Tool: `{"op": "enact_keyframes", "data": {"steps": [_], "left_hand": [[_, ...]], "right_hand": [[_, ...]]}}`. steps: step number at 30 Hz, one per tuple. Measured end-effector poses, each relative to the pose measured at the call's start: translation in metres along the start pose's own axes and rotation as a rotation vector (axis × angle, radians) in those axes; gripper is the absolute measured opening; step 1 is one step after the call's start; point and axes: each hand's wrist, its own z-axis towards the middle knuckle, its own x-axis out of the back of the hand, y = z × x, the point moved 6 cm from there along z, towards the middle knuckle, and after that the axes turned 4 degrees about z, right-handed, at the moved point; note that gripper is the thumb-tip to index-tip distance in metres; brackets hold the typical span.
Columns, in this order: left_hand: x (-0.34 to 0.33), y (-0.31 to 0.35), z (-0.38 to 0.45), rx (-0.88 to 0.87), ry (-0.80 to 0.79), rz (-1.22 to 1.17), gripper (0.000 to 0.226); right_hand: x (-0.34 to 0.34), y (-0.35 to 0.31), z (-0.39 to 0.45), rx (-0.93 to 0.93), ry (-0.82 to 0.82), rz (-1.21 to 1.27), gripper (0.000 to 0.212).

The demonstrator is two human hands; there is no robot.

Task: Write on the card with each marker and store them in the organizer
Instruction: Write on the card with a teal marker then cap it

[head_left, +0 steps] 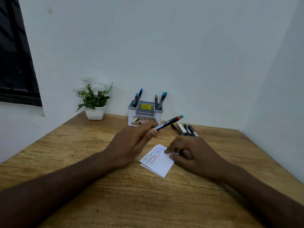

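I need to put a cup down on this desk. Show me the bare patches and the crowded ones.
Bare wood lies between the plant pot and the left hand, and along the near edge below the card. It is crowded around the organizer, the loose markers and the right hand.

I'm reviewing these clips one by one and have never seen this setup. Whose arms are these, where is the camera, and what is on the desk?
There is no machine: a person wears a camera on the head, looking down at both bare hands. The left hand holds two markers together, raised above the wooden table. The right hand rests fingertips on a white card already carrying lines of handwriting. Behind stands a grey organizer with five markers stored upright. Several loose markers lie beside it, and a potted plant sits left.
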Motion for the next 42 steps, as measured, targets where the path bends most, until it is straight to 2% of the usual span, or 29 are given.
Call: {"op": "enact_keyframes", "data": {"steps": [2,4,7,9,11,15,18,22,23,27,30,36,42], "left_hand": [[-0.003,0.005,-0.002,-0.012,-0.031,0.019,0.029],[-0.007,0.010,-0.003,-0.033,-0.070,0.040,0.028],[-0.012,0.016,-0.005,-0.051,-0.100,0.041,0.028],[-0.015,0.017,-0.006,-0.053,-0.137,0.068,0.039],[-0.014,0.011,-0.005,-0.062,-0.207,0.175,0.050],[-0.007,-0.016,-0.005,-0.094,-0.393,0.336,0.041],[-0.008,-0.029,-0.006,-0.084,-0.491,0.289,0.039],[-0.011,-0.035,-0.005,-0.079,-0.538,0.242,0.043],[-0.012,-0.036,-0.006,-0.079,-0.541,0.243,0.044],[-0.013,-0.036,-0.005,-0.100,-0.527,0.235,0.042],[-0.013,-0.035,-0.005,-0.124,-0.517,0.239,0.047],[-0.014,-0.037,-0.005,-0.137,-0.515,0.264,0.048],[-0.013,-0.036,-0.004,-0.139,-0.517,0.273,0.048]], "right_hand": [[0.007,-0.003,-0.001,-0.049,0.102,0.050,0.030],[0.011,-0.011,-0.001,-0.107,0.179,0.221,0.039],[-0.003,-0.028,0.001,-0.117,0.111,0.560,0.043],[-0.009,-0.025,0.002,-0.185,0.148,0.690,0.050],[-0.004,-0.016,0.001,-0.239,0.276,0.795,0.056],[0.013,0.008,-0.004,-0.330,0.595,1.071,0.053],[0.011,0.017,-0.005,-0.433,0.615,1.200,0.048],[0.002,0.007,-0.007,-0.470,0.458,1.155,0.008],[0.001,0.002,-0.008,-0.454,0.421,1.102,0.005],[-0.009,-0.025,-0.006,-0.407,0.226,0.830,0.014],[-0.020,-0.034,-0.006,-0.410,0.128,0.724,0.015],[-0.018,-0.034,-0.006,-0.393,0.136,0.526,0.013],[-0.020,-0.038,-0.005,-0.387,0.108,0.490,0.009]]}}
